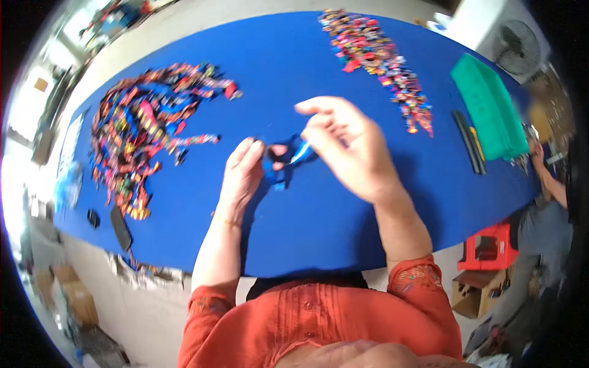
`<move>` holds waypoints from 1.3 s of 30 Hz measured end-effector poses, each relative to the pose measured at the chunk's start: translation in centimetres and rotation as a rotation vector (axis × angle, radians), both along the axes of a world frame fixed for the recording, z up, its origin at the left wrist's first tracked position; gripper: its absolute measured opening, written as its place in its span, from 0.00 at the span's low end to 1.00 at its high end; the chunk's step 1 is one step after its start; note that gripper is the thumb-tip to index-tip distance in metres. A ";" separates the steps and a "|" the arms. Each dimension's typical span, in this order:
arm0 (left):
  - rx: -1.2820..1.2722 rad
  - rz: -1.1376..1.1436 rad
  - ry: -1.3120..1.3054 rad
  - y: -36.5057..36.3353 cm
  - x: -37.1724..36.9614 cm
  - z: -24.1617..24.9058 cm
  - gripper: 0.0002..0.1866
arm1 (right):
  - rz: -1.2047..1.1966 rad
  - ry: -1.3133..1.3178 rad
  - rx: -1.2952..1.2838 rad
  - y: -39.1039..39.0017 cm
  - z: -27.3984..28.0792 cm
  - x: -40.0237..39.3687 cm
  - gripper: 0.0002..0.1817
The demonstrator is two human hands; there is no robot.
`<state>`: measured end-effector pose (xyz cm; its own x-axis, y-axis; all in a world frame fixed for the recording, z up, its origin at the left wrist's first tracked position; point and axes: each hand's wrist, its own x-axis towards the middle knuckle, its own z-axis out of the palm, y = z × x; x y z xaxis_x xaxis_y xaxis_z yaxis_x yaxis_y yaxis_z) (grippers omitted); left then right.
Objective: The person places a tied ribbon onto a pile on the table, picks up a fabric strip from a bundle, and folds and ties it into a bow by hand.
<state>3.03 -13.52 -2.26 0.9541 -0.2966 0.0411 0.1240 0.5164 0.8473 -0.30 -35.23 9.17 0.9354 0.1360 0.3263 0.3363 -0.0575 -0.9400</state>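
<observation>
Blue ribbon strip [288,161] between both hands, long axis left-right across table.

Most of the blue ribbon piece [288,161] is covered by the right hand [346,150] and the left hand [242,175]; its full shape cannot be told. Right fingertips are hidden behind the hand's own back. Items in the left pile [147,126] and the upper strip of pieces [380,61] are too small to be told apart. A co-worker [543,214] at the right edge is cut off and blurred. Frame corners are blacked out by the lens.
</observation>
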 end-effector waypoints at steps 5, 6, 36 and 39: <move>-0.027 -0.019 0.023 1.0 0.6 -0.8 0.08 | -0.087 -0.062 -0.173 0.2 -2.2 1.9 0.15; -0.029 -0.014 0.029 1.1 0.6 -0.7 0.08 | -0.092 -0.061 -0.175 0.3 -2.7 2.3 0.15; 0.158 -0.181 -0.036 0.2 -0.7 0.3 0.11 | 0.076 0.081 -0.204 2.9 -7.7 3.1 0.10; 0.159 -0.188 -0.045 0.2 -0.8 0.3 0.10 | 0.087 0.103 -0.202 2.9 -7.4 3.1 0.11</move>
<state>2.24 -13.36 -1.94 0.8796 -0.4752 0.0208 0.1661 0.3479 0.9227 2.80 -32.33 1.76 0.9441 0.2708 0.1882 0.2516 -0.2225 -0.9419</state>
